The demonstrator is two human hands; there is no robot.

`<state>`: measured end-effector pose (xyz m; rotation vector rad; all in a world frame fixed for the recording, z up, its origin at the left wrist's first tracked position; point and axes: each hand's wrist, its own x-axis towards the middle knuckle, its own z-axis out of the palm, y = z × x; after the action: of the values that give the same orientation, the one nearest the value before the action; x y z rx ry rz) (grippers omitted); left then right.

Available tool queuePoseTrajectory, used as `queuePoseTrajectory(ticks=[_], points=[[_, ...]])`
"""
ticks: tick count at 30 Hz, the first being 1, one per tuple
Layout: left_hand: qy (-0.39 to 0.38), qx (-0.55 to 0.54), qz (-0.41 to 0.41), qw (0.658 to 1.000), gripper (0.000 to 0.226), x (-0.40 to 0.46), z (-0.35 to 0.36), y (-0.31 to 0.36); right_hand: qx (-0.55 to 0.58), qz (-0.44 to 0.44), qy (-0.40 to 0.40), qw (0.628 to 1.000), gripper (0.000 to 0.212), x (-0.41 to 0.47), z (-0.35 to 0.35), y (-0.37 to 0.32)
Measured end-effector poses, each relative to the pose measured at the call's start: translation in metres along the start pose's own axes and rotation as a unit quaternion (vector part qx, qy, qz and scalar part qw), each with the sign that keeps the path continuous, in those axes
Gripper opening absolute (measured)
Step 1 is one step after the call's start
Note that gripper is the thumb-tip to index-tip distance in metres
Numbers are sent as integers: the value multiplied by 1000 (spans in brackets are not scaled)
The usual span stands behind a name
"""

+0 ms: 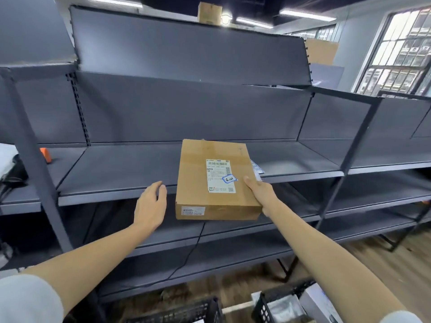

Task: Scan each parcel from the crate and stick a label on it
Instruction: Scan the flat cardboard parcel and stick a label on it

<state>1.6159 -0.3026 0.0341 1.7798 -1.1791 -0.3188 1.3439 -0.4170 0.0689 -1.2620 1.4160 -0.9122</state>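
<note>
A flat brown cardboard parcel (217,180) juts out over the front edge of the grey middle shelf (130,166). It carries a white shipping label (219,175) with a small blue-edged handwritten sticker (229,178) at the label's right side. My right hand (260,192) grips the parcel's right edge, thumb on top. My left hand (150,205) hovers just left of the parcel with relaxed fingers, holding nothing. A black crate (277,304) with wrapped parcels sits on the floor at the bottom right.
A second black crate (186,311) stands at the bottom centre. An orange-handled object (45,155) lies on the shelf at far left beside white bags. A sheet of blue-edged stickers (256,170) peeks out behind the parcel. Shelves below and above are dark grey metal.
</note>
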Motion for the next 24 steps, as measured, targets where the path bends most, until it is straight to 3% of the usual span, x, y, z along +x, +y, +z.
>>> queuePoseTrajectory(ticks=[4,13,24], points=[[-13,21,22,999,43,-50,40,32,-22,12,16,1000,49,-23,-65,34],[-75,178,82,978,44,-135,114,67,-8,59,45,997,51,-57,-179,115],[-133,221,100,961,48,-135,217,81,-2,98,69,993,45,-24,-254,164]])
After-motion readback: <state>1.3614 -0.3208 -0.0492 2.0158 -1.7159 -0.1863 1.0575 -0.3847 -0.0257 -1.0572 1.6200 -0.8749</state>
